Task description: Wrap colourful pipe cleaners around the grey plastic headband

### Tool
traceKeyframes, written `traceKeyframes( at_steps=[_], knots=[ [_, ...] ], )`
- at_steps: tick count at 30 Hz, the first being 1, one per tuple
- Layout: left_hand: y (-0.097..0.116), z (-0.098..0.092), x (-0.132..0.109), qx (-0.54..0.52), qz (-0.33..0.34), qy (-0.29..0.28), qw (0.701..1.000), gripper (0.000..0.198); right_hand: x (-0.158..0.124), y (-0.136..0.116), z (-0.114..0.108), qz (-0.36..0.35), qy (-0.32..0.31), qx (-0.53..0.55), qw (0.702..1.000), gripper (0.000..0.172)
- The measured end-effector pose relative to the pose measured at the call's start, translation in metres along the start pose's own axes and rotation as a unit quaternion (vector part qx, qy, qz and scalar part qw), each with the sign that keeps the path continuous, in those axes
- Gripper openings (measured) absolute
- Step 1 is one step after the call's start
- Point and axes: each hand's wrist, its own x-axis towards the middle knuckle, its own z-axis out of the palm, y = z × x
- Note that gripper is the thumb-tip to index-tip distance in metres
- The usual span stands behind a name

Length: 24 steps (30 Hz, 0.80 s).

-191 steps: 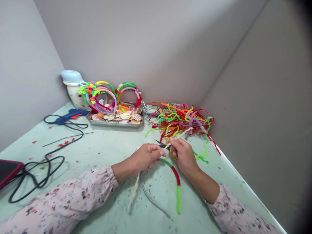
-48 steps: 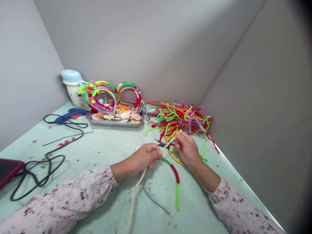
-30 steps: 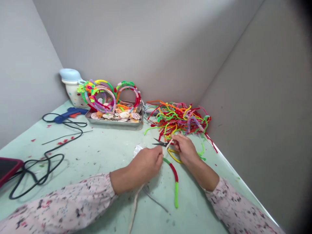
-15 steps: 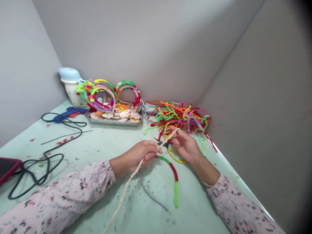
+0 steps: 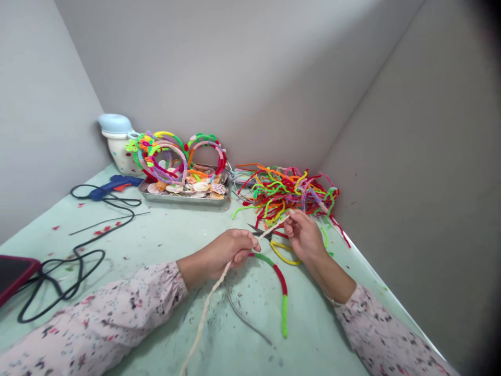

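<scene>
My left hand (image 5: 229,251) is closed, pinching a cream pipe cleaner (image 5: 205,308) whose long tail hangs toward the table's near edge. The strand's upper end runs taut to my right hand (image 5: 304,236), pinched between thumb and fingertips. Just below my left fingers lies a headband (image 5: 282,284), partly wrapped in green, red and bright green fuzz. Its other leg (image 5: 246,326) is bare grey metal. My left hand covers the top of the headband, so I cannot tell whether it grips it. Scissors (image 5: 287,257) with yellow handles lie behind the strand, between the hands.
A heap of coloured pipe cleaners (image 5: 289,190) lies behind my right hand. A metal tray (image 5: 183,199) holds shells and finished headbands (image 5: 203,141). At left are a blue glue gun (image 5: 113,187), its black cord (image 5: 84,245), a lidded cup (image 5: 121,154) and a red-edged device (image 5: 23,279).
My right fingers have curled in, the index finger no longer sticking out, and the hand sits slightly farther right. The view has shifted a little. My left hand keeps its pinch.
</scene>
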Motion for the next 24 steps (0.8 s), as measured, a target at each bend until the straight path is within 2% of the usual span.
traceKeyframes(
  at_steps=[2, 4, 6, 8, 9, 10, 12, 14, 15, 17, 20, 24],
  knots=[
    [0.002, 0.003, -0.002, 0.092, 0.017, 0.017, 0.995, 0.018, -0.001, -0.001, 0.002, -0.007, 0.029, -0.025, 0.999, 0.019],
    [0.005, 0.009, -0.007, 0.243, 0.046, 0.042, 0.968, 0.019, -0.002, -0.001, 0.005, -0.013, 0.054, -0.056, 0.997, 0.020],
    [0.007, 0.017, -0.014, 0.430, 0.121, 0.082, 0.891, 0.018, -0.004, -0.002, 0.009, -0.017, 0.067, -0.086, 0.994, 0.021],
    [0.009, 0.025, -0.021, 0.554, 0.139, 0.102, 0.814, 0.016, -0.006, -0.003, 0.013, -0.019, 0.076, -0.106, 0.991, 0.022],
    [0.010, 0.027, -0.024, 0.581, 0.137, 0.098, 0.796, 0.017, -0.006, -0.003, 0.014, -0.016, 0.082, -0.107, 0.991, 0.023],
    [0.010, 0.029, -0.025, 0.587, 0.133, 0.098, 0.793, 0.018, -0.006, -0.004, 0.015, -0.007, 0.085, -0.098, 0.991, 0.024],
    [0.010, 0.027, -0.024, 0.539, 0.135, 0.102, 0.825, 0.018, -0.005, -0.004, 0.015, 0.027, 0.081, -0.061, 0.994, 0.024],
    [0.008, 0.022, -0.018, 0.421, 0.124, 0.087, 0.894, 0.018, -0.003, -0.003, 0.012, 0.063, 0.064, -0.021, 0.996, 0.021],
    [0.007, 0.019, -0.014, 0.343, 0.093, 0.076, 0.931, 0.019, -0.002, -0.003, 0.011, 0.077, 0.053, -0.011, 0.996, 0.019],
    [0.003, 0.012, -0.008, 0.191, 0.036, 0.049, 0.980, 0.018, 0.000, -0.002, 0.007, 0.089, 0.025, 0.008, 0.996, 0.015],
    [-0.001, 0.005, -0.002, 0.017, 0.035, 0.004, 0.999, 0.016, 0.002, 0.000, 0.002, 0.092, -0.043, 0.076, 0.992, 0.010],
    [-0.003, 0.001, -0.002, -0.104, 0.014, -0.051, 0.993, 0.015, 0.002, 0.000, -0.003, 0.092, -0.109, 0.134, 0.981, 0.019]
  ],
)
